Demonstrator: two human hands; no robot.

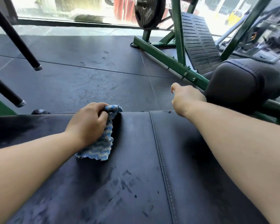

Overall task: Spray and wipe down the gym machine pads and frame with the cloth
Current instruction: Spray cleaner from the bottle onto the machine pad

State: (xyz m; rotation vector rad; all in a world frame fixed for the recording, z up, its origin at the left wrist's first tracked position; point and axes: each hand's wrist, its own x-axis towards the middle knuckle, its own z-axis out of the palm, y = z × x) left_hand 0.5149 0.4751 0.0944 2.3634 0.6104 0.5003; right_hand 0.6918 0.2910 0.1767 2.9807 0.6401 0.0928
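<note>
Under and behind both grips, spreading toward the body: big dark pad [136, 183], dusty, streaked on the body side of the left grip, with a stitched seam running away from the body between the two forearms. Beyond the right grip and off to its right: green frame [168, 62], slanting away toward the window. Just right of the right grip, close against the wrist: small rounded pad [242, 81]. Directly beneath the left grip and trailing back toward the body: striped blue cloth [102, 143], flat on the big pad, long axis from the far edge to the near side. Clamps the cloth's far end in the curled fingers of the left grip [87, 125], right at the pad's far edge. Reaches the right grip [186, 97] out past that edge, fingers curled; cannot tell whether holding anything. Looks like mid-wipe: streaks straight back along the cloth's own axis, nearer the left grip; small pad and frame nearer the right.
</note>
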